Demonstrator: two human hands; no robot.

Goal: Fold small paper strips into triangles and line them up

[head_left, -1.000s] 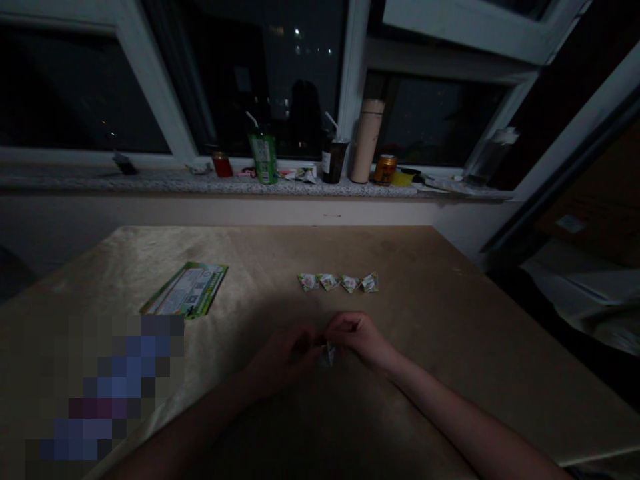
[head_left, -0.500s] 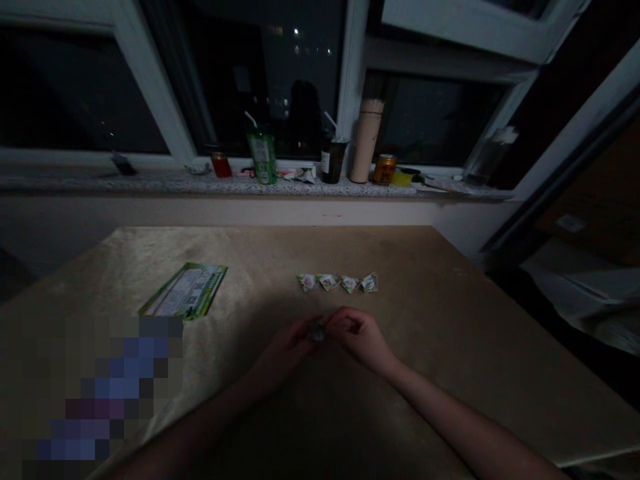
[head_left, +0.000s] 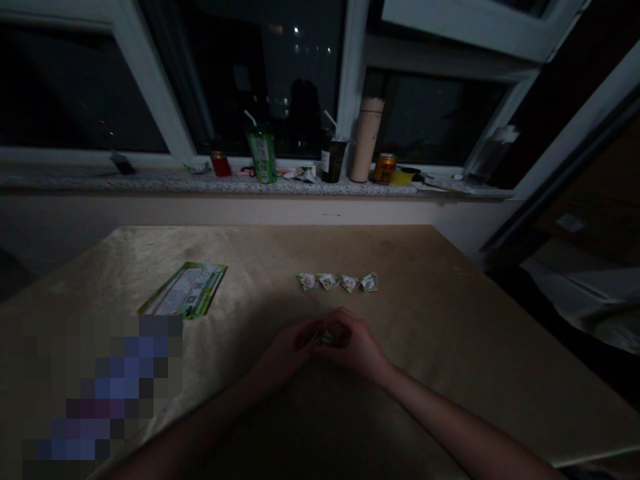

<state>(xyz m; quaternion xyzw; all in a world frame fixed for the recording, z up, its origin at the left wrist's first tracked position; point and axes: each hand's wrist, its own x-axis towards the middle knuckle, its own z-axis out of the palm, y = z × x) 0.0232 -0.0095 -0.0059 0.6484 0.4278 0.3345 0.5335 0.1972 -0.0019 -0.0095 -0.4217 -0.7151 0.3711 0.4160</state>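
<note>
My left hand (head_left: 289, 347) and my right hand (head_left: 356, 341) meet above the table, fingertips curled in around one small packet (head_left: 325, 338). Dim light and the fingers hide much of it; pale and greenish bits show between the hands. Just beyond them, several small triangular packets (head_left: 349, 283) with white, green and pinkish print lie in a row. To the left, a flat green printed bag (head_left: 187, 291) with a white text panel rests on the table, apart from both hands.
The table (head_left: 450, 320) has a smooth tan cover. Behind it, a speckled sill (head_left: 170, 181) bears a green cup (head_left: 263, 157), a dark cup (head_left: 333, 160), a tall pinkish flask (head_left: 367, 141), an orange can (head_left: 385, 169) and a red jar (head_left: 221, 165). A blurred patch covers the lower left.
My right hand has closed in toward the left, its fingers now curling around the small packet together with the left. The packet is more hidden. The row of packets and green bag have stayed put.
</note>
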